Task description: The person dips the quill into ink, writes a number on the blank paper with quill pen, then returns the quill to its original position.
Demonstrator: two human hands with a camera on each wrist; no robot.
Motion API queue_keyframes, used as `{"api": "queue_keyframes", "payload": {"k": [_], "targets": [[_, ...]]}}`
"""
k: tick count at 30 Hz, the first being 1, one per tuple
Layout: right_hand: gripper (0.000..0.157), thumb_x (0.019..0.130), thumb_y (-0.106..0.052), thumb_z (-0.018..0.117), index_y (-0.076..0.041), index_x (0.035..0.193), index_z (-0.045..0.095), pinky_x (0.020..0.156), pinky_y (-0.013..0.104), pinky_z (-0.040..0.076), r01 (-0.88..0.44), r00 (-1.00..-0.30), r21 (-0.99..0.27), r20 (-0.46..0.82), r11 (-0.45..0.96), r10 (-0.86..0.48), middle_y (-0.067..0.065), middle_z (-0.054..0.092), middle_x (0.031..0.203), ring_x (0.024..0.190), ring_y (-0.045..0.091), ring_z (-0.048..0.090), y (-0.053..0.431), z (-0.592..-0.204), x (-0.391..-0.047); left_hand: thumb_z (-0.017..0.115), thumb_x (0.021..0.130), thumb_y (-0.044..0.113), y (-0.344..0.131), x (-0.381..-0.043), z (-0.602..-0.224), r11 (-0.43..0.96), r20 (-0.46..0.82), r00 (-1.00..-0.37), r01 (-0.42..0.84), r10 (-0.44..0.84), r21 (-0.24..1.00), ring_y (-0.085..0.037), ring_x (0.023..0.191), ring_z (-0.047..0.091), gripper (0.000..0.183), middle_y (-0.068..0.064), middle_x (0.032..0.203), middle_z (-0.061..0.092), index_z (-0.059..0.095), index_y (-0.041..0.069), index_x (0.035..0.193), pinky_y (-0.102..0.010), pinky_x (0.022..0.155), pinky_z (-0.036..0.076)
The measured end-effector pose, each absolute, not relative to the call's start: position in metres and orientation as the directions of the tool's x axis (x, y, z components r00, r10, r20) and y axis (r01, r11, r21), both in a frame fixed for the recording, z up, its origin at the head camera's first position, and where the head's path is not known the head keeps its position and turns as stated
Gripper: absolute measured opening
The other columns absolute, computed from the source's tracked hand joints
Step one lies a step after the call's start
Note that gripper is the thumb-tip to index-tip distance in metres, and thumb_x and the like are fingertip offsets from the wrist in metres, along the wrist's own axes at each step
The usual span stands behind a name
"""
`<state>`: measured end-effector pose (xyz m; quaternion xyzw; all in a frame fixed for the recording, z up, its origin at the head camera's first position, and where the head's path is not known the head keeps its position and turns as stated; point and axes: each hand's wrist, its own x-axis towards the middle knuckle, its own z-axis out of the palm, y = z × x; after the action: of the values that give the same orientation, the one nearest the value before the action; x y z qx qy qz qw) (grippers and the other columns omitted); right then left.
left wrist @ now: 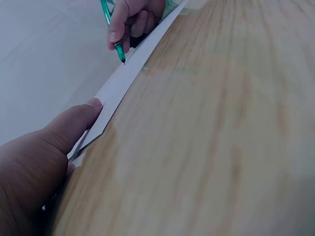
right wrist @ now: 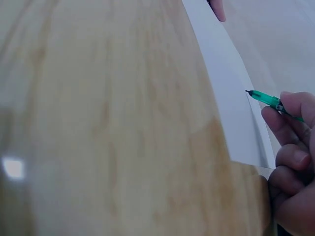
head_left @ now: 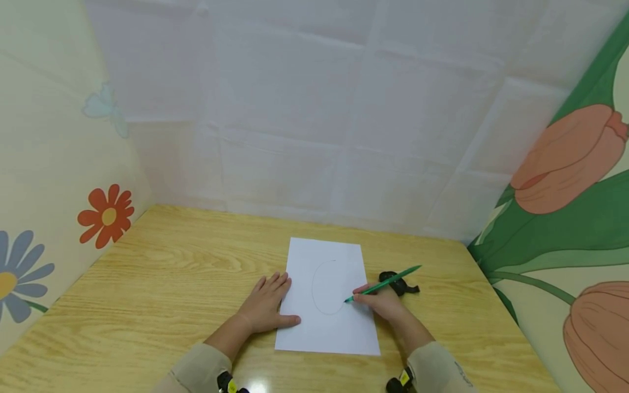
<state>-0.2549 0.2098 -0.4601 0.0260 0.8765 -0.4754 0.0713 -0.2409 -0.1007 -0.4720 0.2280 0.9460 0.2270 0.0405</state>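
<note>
A white sheet of paper (head_left: 339, 333) lies on the wooden table, bearing a thin curved line like an open oval. My right hand (head_left: 385, 302) pinches a green pen (head_left: 393, 278) between thumb and fingers, its dark tip at the lower right end of the line. In the right wrist view the pen (right wrist: 266, 99) points at the sheet (right wrist: 216, 73), with the other fingers curled below it. My left hand (head_left: 265, 305) rests spread at the sheet's left edge, thumb on the paper. The left wrist view shows that thumb (left wrist: 74, 123) along the paper's edge.
A small black object (head_left: 400, 286) lies on the table (head_left: 196, 262) just beyond my right hand, partly hidden by the pen. A white sheet hangs behind the table (head_left: 295, 109). Flower-printed cloths (head_left: 555, 234) stand at both sides.
</note>
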Motion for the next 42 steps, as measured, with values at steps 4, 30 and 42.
{"api": "queue_keyframes", "payload": {"k": [4, 30, 42], "targets": [[0.022, 0.082, -0.02, 0.079, -0.006, 0.097, 0.075, 0.072, 0.024, 0.046, 0.104, -0.99, -0.838, -0.136, 0.536, -0.021, 0.004, 0.074, 0.1, 0.086, 0.014, 0.059, 0.209, -0.46, -0.257, 0.067, 0.081, 0.063, -0.101, -0.242, -0.473, 0.794, 0.029, -0.892, 0.415, 0.451, 0.444, -0.035, 0.151, 0.019, 0.1, -0.016, 0.161, 0.028, 0.034, -0.001, 0.15, -0.055, 0.123, 0.01], [0.024, 0.083, -0.024, 0.077, -0.007, 0.1, 0.076, 0.096, 0.042, 0.05, 0.15, -0.988, -0.858, -0.143, 0.491, 0.051, 0.01, 0.073, 0.112, 0.112, 0.028, 0.064, 0.206, -0.464, -0.265, 0.066, 0.081, 0.064, -0.101, -0.242, -0.474, 0.796, 0.037, -0.892, 0.42, 0.45, 0.436, -0.035, 0.151, 0.02, 0.101, -0.016, 0.16, 0.029, 0.035, -0.002, 0.15, -0.055, 0.123, 0.01], [0.025, 0.082, -0.025, 0.078, -0.009, 0.101, 0.076, 0.092, 0.04, 0.052, 0.166, -0.986, -0.856, -0.139, 0.489, 0.09, 0.008, 0.073, 0.111, 0.107, 0.024, 0.065, 0.203, -0.466, -0.269, 0.067, 0.081, 0.063, -0.101, -0.24, -0.474, 0.788, 0.044, -0.889, 0.425, 0.455, 0.445, -0.036, 0.151, 0.02, 0.1, -0.018, 0.16, 0.029, 0.035, -0.003, 0.149, -0.056, 0.123, 0.011]]}}
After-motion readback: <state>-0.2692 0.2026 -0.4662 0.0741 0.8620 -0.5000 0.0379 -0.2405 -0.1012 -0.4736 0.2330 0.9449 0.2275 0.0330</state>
